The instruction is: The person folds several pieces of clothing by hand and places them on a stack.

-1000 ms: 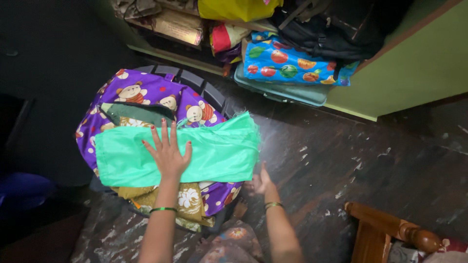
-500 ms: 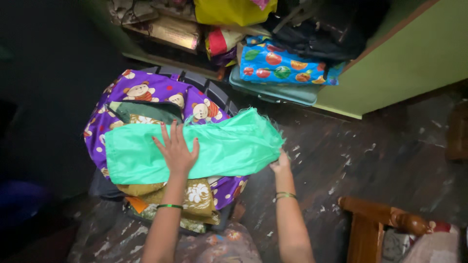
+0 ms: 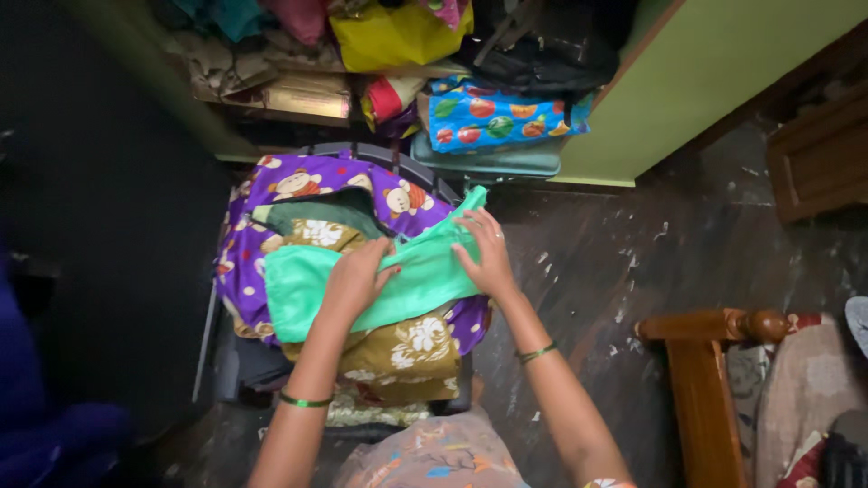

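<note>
Both hands press on the green cloth (image 3: 380, 280) spread over a purple teddy-print bag (image 3: 298, 185), the left hand (image 3: 357, 280) with its grip curled onto the fabric, the right hand (image 3: 488, 253) clamping its folded edge just beside.

A folded cloth (image 3: 362, 280) lies on top of a pile of fabrics (image 3: 398, 348), which sits on a printed sheet (image 3: 307, 181) spread over a chair (image 3: 398, 167). The left hand (image 3: 357, 280) rests on the cloth's middle; the right hand (image 3: 488, 258) lies on its right end. Behind the chair stands a shelf (image 3: 298, 99) crammed with bags (image 3: 488, 113). To the right, on the floor (image 3: 633, 244), stands a wooden post (image 3: 714, 330).
</note>
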